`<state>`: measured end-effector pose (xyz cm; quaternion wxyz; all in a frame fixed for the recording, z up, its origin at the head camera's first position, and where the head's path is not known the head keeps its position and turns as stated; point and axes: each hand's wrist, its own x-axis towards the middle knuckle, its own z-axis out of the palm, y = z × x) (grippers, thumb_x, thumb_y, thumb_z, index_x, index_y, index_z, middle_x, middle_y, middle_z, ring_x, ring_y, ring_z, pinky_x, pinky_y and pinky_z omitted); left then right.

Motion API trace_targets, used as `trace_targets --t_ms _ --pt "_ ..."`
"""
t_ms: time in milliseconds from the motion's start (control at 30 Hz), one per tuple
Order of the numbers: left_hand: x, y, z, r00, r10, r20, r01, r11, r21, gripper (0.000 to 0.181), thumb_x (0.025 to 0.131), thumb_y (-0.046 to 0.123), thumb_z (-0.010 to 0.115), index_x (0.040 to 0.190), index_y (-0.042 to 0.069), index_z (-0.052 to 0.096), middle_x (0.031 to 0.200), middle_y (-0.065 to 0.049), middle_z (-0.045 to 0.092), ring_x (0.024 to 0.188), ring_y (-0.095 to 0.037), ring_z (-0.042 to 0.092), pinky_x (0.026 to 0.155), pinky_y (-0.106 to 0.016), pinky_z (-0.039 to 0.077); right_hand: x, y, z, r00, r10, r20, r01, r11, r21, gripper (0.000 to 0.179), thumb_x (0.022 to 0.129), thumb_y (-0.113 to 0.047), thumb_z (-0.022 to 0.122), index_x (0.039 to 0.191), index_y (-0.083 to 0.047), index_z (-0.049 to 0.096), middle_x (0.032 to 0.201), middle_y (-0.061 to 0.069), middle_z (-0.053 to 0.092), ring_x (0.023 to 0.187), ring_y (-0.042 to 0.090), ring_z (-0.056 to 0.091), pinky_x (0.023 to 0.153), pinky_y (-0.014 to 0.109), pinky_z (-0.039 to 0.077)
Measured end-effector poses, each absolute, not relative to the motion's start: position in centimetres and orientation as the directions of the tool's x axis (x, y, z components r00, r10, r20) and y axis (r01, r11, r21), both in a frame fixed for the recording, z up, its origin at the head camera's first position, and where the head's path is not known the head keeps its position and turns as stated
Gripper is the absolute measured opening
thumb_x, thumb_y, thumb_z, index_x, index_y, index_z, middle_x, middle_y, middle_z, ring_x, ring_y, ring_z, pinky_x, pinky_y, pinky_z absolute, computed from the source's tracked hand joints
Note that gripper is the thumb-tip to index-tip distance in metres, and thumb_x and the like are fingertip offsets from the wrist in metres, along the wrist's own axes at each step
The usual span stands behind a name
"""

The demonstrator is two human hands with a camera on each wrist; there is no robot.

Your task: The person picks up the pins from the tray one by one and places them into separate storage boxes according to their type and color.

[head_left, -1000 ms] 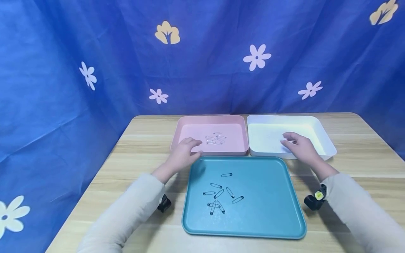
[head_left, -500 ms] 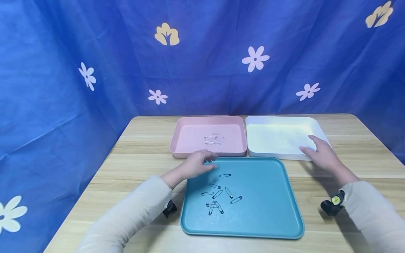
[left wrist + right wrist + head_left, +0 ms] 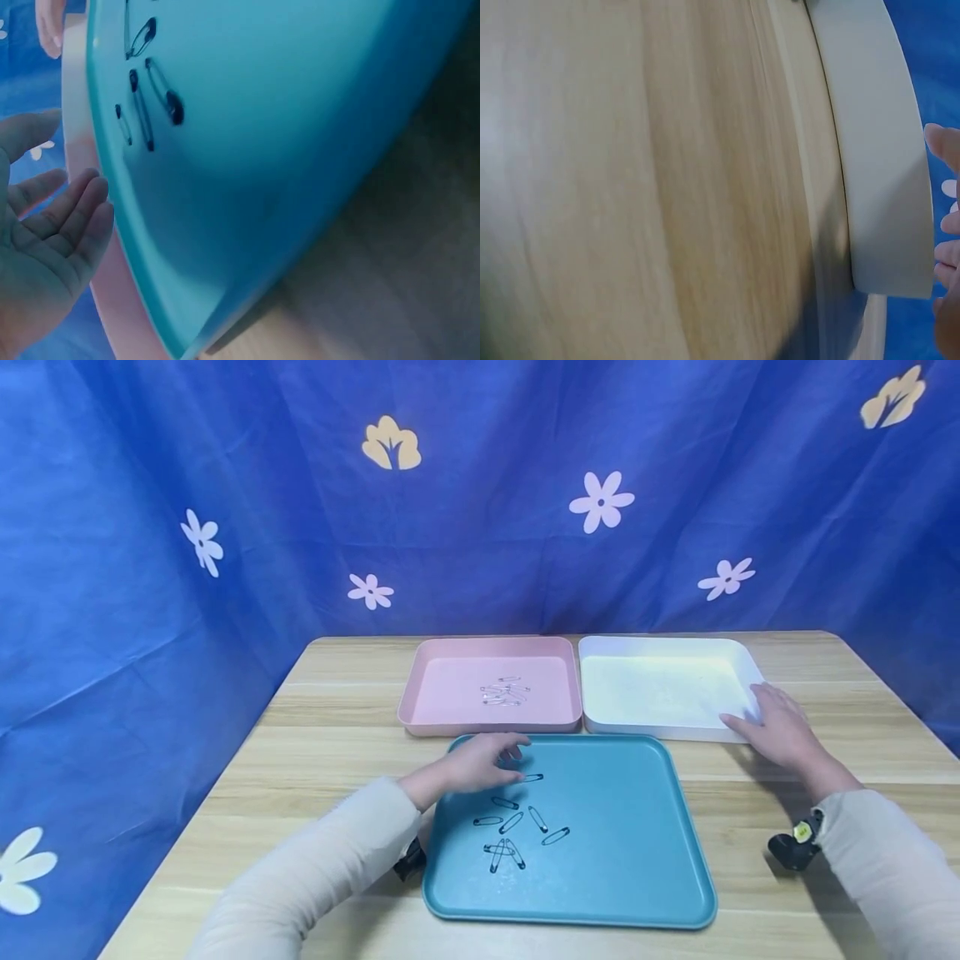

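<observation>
Over the far left part of the blue tray (image 3: 615, 843) hovers my left hand (image 3: 478, 764), fingers loosely bent, thumb overlapping one end of a safety pin (image 3: 535, 777). In the left wrist view nothing shows between its fingers. Several more safety pins (image 3: 537, 818) with dark heads lie scattered on the tray's left half, some crossing each other. My right hand (image 3: 783, 731) is at the right front corner of the white tray (image 3: 652, 681), thumb and fingers spread around the rim. The right wrist view catches only its fingertips (image 3: 949, 221) beside the white tray wall.
Behind the blue tray, the pink tray (image 3: 450, 689) holds a small pile of silvery safety pins (image 3: 506, 691). The white tray stands right beside it. All three rest on a wooden table (image 3: 337, 693) with a blue flowered curtain (image 3: 480, 527) behind.
My left hand has moved right and nearer, from the pink tray's front edge to over the blue tray. My right hand has withdrawn from above the white tray to its right corner.
</observation>
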<state>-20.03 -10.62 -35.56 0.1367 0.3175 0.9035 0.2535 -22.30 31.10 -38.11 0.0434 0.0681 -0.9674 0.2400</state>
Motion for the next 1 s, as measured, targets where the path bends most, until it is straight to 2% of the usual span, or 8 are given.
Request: trace_targets --t_ms 200,467,800,1000 --pt "-19.7 -10.2 -36.2 -0.765 0.625 -0.155 0.477 0.712 0.515 0.042 0.078 0.023 0.063 0.115 0.005 0.052 0.102 -0.004 0.059 0.092 -0.015 0.055 0.079 -0.027 0.043 -22.6 31.7 -38.5 -0.992 -0.104 0.071 -0.125 0.883 -0.452 0.084 0.086 -0.044 0.043 0.126 0.022 0.01 0.125 0.043 0.013 0.118 0.051 0.007 0.094 0.058 0.004" --pt "-19.8 -9.7 -36.6 -0.762 0.621 -0.185 0.485 0.736 0.472 0.034 0.078 0.024 0.063 0.107 0.007 0.057 0.095 0.001 0.058 0.085 -0.01 0.054 0.074 -0.022 0.044 -23.0 32.1 -39.0 -0.996 -0.092 -0.004 -0.078 0.867 -0.492 0.093 0.083 -0.049 0.045 0.127 0.02 0.001 0.129 0.041 0.002 0.12 0.05 -0.003 0.094 0.059 0.002" --pt "-20.1 -9.6 -37.0 -0.758 0.622 -0.198 0.474 0.733 0.488 0.015 0.077 0.017 0.064 0.089 0.011 0.058 0.081 0.005 0.054 0.077 -0.008 0.051 0.07 -0.021 0.043 -23.1 32.0 -39.0 -0.99 -0.128 -0.061 -0.088 0.891 -0.445 0.099 0.082 -0.054 0.044 0.127 0.018 -0.006 0.131 0.038 -0.007 0.121 0.046 -0.011 0.094 0.059 -0.002" --pt "-20.1 -9.6 -37.4 -0.756 0.634 -0.164 0.491 0.714 0.499 0.007 0.079 0.015 0.062 0.08 0.013 0.056 0.075 0.007 0.052 0.071 -0.007 0.05 0.065 -0.02 0.043 -23.4 32.0 -39.1 -0.987 -0.133 -0.087 -0.084 0.903 -0.422 0.098 0.082 -0.056 0.04 0.127 0.017 -0.009 0.131 0.036 -0.011 0.121 0.044 -0.014 0.093 0.059 -0.004"
